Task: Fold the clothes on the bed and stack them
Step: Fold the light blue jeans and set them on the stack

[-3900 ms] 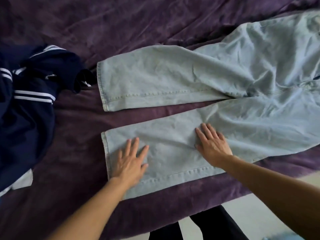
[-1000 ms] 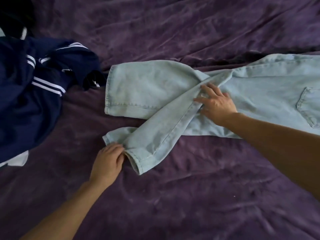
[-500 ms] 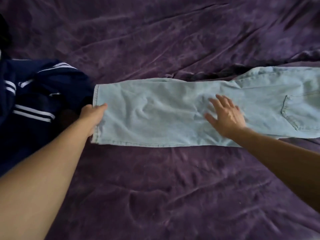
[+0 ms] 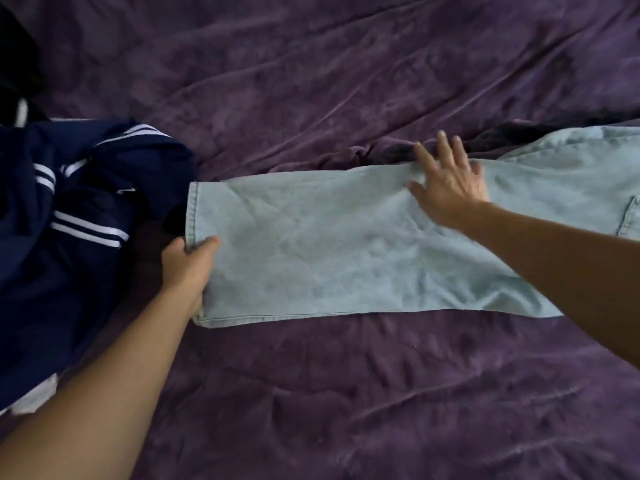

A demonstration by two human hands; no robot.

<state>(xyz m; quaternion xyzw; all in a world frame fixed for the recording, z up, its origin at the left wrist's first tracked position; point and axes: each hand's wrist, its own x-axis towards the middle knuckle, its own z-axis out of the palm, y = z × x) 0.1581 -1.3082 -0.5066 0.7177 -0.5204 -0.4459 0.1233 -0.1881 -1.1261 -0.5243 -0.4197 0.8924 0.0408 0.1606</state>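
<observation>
Light blue jeans (image 4: 332, 251) lie across the purple bedspread (image 4: 346, 393), folded lengthwise with one leg on top of the other, hems at the left. My left hand (image 4: 187, 268) grips the hem end, thumb on top of the denim. My right hand (image 4: 446, 181) lies flat with spread fingers on the far edge of the legs, near the thigh. A back pocket (image 4: 632, 216) shows at the right edge. A crumpled navy garment with white stripes (image 4: 69, 216) lies at the left, close to the hems.
A white piece of cloth (image 4: 34, 398) peeks out under the navy garment at the lower left. Something dark (image 4: 15, 64) sits at the far left corner. Wrinkled purple bedspread stretches in front of and beyond the jeans.
The nearer leg has been folded over the far one, and the jeans now lie straight. My right hand slid from the middle of the leg to its far edge. My left hand still holds the hem.
</observation>
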